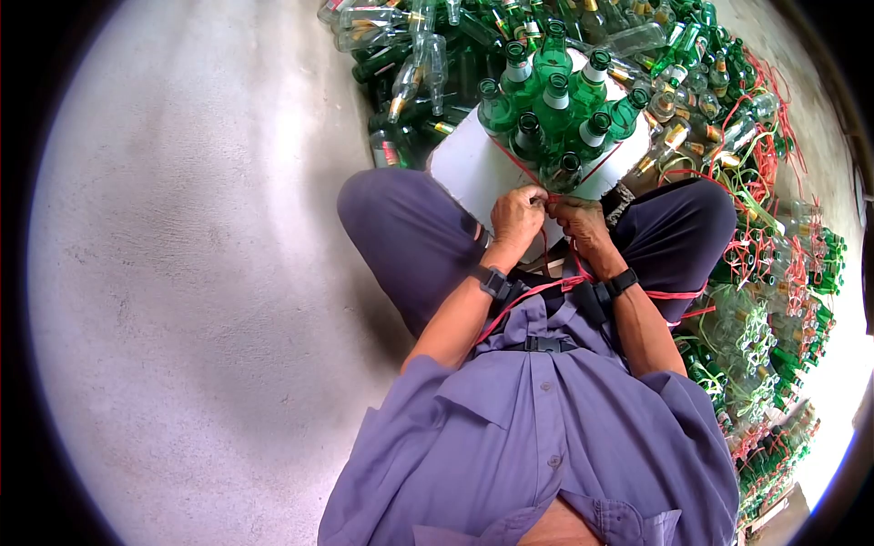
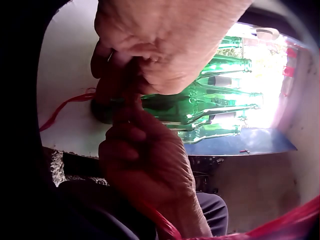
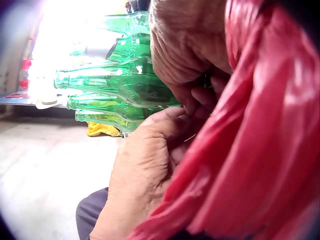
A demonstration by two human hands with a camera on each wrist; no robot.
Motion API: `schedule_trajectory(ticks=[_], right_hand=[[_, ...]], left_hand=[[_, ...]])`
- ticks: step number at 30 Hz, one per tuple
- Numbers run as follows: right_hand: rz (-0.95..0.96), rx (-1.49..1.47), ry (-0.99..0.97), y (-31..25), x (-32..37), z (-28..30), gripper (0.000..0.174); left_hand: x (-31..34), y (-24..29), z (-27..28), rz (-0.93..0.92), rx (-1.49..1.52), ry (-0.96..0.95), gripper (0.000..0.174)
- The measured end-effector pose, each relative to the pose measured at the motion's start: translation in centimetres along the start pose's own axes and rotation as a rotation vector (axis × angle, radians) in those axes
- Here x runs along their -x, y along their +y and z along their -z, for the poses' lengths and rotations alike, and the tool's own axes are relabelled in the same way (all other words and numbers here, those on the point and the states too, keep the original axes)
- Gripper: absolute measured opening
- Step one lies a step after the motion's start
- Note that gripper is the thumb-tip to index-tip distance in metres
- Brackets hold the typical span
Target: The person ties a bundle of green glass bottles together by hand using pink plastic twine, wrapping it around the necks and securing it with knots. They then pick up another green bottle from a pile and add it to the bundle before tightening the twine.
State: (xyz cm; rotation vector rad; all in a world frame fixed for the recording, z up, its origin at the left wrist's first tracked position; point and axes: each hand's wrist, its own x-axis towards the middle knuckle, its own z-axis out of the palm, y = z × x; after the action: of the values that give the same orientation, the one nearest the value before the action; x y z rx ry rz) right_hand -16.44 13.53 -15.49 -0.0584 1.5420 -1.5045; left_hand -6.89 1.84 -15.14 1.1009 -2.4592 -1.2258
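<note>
A cluster of green glass bottles (image 1: 556,106) stands upright on a white board (image 1: 471,167) in front of the person's lap. Red plastic string (image 1: 514,160) runs round the cluster and meets at its near side. There the left hand (image 1: 517,221) and right hand (image 1: 583,224) come together, fingertips pinching the string at the nearest bottle. In the left wrist view, a string end (image 2: 70,103) trails past the fingers over the board. More red string (image 3: 255,130) hangs close before the right wrist camera. The fingers hide the exact crossing of the string.
Loose green and clear bottles (image 1: 419,77) lie heaped behind the board. At the right stand tied bundles of bottles (image 1: 751,341) with red string (image 1: 769,118) among them. Bent knees (image 1: 401,237) flank the board. Concrete floor (image 1: 209,273) spreads to the left.
</note>
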Motion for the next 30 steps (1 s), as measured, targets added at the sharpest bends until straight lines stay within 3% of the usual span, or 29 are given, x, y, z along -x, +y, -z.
schedule_trajectory(ticks=[13, 20, 22, 26, 28, 29, 30], right_hand=[[0.040, 0.148, -0.057, -0.1, 0.1, 0.2, 0.017], [0.041, 0.184, -0.095, -0.8, 0.5, 0.3, 0.016], [0.191, 0.343, -0.161, -0.5, 0.4, 0.5, 0.015], [0.125, 0.366, -0.152, -0.6, 0.5, 0.3, 0.017], [0.257, 0.361, -0.153, 0.6, -0.1, 0.6, 0.015], [0.257, 0.361, -0.153, 0.3, 0.0, 0.3, 0.015], [0.129, 0.216, -0.106, 0.0, 0.1, -0.1, 0.015]], left_hand=[[0.2, 1.2, 0.8, 0.002, -0.020, -0.009, 0.021], [0.4, 2.2, 0.9, 0.108, -0.092, -0.027, 0.019], [0.4, 2.0, 0.7, 0.103, -0.097, -0.030, 0.018], [0.4, 1.6, 0.5, 0.047, -0.131, 0.014, 0.015], [0.4, 1.1, 0.3, 0.016, -0.105, 0.045, 0.014], [0.3, 0.8, 0.2, 0.012, -0.040, 0.078, 0.014], [0.1, 0.4, 0.1, 0.008, 0.024, 0.112, 0.013]])
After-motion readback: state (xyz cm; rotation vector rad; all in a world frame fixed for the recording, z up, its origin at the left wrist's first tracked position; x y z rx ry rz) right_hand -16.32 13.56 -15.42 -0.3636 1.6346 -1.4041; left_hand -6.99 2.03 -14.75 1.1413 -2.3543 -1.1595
